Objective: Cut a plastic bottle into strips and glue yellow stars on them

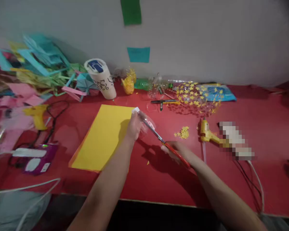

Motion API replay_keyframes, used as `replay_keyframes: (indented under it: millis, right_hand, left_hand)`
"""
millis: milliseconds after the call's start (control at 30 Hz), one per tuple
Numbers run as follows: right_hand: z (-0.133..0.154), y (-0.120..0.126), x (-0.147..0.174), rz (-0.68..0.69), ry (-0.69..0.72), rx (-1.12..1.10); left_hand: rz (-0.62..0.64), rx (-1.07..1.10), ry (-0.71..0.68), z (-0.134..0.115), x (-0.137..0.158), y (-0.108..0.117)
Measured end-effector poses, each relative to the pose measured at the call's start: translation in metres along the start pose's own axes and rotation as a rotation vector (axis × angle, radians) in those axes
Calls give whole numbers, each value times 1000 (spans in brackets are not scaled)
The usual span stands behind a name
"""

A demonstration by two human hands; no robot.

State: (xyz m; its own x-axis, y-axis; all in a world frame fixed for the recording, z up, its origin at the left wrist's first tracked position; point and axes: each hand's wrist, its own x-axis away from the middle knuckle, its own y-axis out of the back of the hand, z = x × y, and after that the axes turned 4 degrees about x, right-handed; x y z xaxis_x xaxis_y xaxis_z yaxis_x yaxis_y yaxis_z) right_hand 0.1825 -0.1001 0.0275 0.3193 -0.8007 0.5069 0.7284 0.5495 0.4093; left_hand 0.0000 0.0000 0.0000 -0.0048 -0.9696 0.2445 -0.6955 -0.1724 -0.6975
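My left hand (134, 125) is closed around a transparent plastic piece (149, 123), which looks like the top of a bottle, with a white cap or tip (135, 110) showing above the fingers. My right hand (177, 152) grips scissors (175, 154) by their red handles. The metal blades point up and left, against or overlapping the plastic; whether they cut into it I cannot tell. Beneath my left hand and forearm lies a stack of yellow sheets (103, 134), with an orange edge showing. A small pile of yellow paper stars (183, 132) lies right of the scissors.
A yellow glue gun (208, 133) and a power strip with cables are on the right. Another yellow glue gun (37, 117), a purple box (39, 158) and coloured paper shapes (38, 61) crowd the left. At the back stand a white tumbler (102, 80) and star-covered transparent plastic (195, 96).
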Motion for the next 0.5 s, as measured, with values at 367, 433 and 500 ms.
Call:
replay_keyframes:
  millis: [367,433,500]
  right_hand:
    - [-4,-4,-1,-29,-52,-81]
    - [-6,-6,-2,-26,-67,-104]
    - [-7,-6,-2,-29,-71,-113]
  left_hand:
    - [49,2,-41,8,1,-2]
    - [53,14,-41,7,1,-3]
    - [56,20,-38,6,2,-4]
